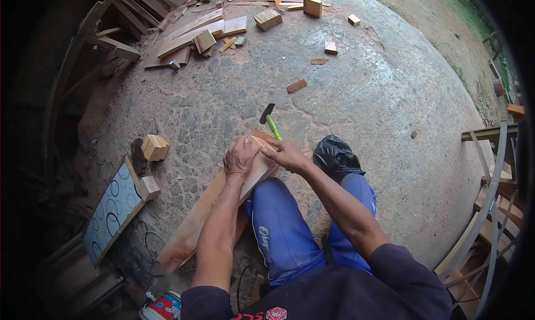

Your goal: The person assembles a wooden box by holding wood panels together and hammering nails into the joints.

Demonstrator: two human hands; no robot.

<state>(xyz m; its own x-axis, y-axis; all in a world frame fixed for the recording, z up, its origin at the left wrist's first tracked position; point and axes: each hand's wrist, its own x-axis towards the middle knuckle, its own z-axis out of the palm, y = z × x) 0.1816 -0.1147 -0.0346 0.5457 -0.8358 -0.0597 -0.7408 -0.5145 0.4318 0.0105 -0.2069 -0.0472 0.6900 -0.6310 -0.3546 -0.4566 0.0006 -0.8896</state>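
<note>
A long, thick wooden plank slants from the lower left up to my left knee. My left hand lies over its far end, fingers curled around the wood. From the other side, my right hand grips the same end, thumb and fingers near the plank's edge. Some fingertips of both hands are hidden. Just past my hands is a hammer with a dark head and bright green handle; the handle's lower end disappears near my right hand. Neither hand appears to hold the hammer.
Black plastic bunches beside my right knee. To the left are a wood block and a framed patterned panel. Offcuts pile up at the far left, with a brown piece ahead. Curved strips stand at the right.
</note>
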